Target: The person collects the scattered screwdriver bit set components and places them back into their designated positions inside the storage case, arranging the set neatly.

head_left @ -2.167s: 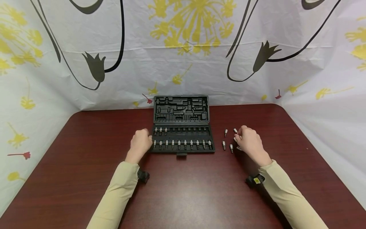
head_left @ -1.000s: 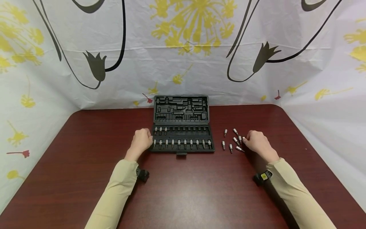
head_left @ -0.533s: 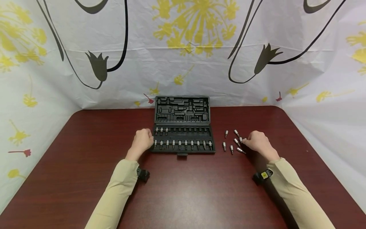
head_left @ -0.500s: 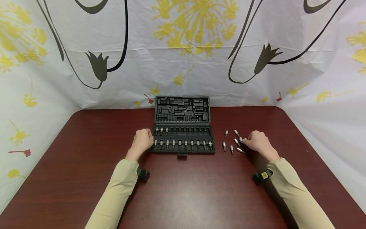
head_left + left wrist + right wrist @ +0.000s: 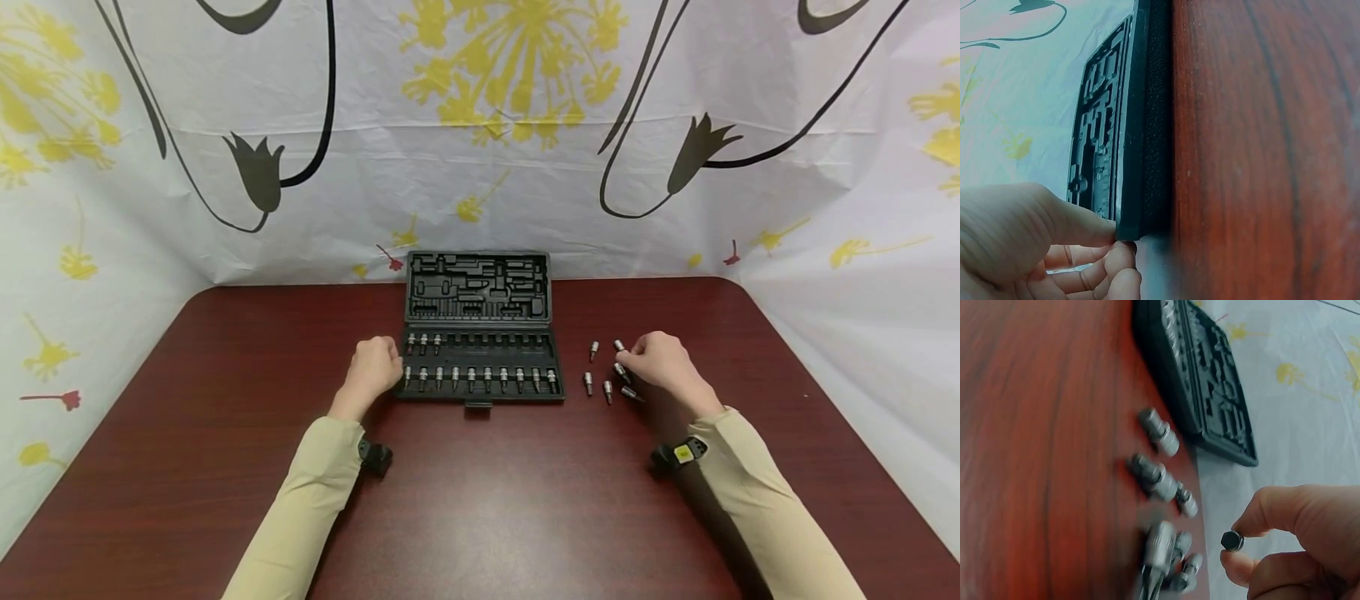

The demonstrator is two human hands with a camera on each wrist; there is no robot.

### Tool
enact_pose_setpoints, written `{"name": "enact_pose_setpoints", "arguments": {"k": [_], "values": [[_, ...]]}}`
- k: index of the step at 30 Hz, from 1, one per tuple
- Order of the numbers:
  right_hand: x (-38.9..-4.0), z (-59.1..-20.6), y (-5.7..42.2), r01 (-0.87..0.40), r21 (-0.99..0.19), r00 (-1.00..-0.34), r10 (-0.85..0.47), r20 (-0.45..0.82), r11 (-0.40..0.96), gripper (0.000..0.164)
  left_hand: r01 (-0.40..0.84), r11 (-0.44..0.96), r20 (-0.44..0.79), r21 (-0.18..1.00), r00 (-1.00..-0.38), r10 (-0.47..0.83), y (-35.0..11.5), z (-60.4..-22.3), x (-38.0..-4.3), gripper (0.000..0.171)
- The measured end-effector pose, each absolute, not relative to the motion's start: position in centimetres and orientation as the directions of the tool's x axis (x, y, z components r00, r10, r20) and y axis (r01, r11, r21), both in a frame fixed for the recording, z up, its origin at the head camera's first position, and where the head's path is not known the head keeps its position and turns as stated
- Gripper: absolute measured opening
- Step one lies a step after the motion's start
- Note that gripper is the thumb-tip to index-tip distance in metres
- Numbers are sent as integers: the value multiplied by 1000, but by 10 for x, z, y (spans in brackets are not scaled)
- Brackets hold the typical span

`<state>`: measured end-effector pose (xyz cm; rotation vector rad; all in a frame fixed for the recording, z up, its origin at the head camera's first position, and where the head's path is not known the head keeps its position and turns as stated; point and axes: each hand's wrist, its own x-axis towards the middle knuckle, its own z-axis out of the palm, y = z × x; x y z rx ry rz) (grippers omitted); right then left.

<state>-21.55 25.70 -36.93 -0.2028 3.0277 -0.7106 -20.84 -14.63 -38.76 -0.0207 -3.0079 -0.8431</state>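
Note:
In the head view, a black socket-set case (image 5: 480, 367) lies unfolded at the back of the table, with bit sockets (image 5: 487, 379) in a full front row and three more at the left of the rear row. My left hand (image 5: 372, 367) pinches the case's left edge between thumb and fingers, as the left wrist view also shows. My right hand (image 5: 663, 367) is over the loose bit sockets (image 5: 607, 392) right of the case. Between its thumb and index finger it pinches one bit socket (image 5: 1232, 540), whose dark hex end faces the right wrist camera.
The moulded lid (image 5: 477, 287) stands against a white patterned cloth (image 5: 480, 183) behind the table. Several slots (image 5: 502, 340) in the case's rear row hold no socket. The dark red tabletop (image 5: 480, 500) stretches toward me.
My right hand has shifted left and slightly away from me, and the bit socket in its fingers is raised off the table. My left hand stays at the case.

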Motion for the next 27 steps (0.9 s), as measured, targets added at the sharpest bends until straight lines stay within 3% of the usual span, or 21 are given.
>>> {"name": "enact_pose_setpoints", "arguments": {"k": [27], "values": [[-226, -354, 200, -86, -515, -987, -143, -72, 853, 28, 16, 857, 14, 516, -1000, 10, -146, -389, -209, 25]]}}
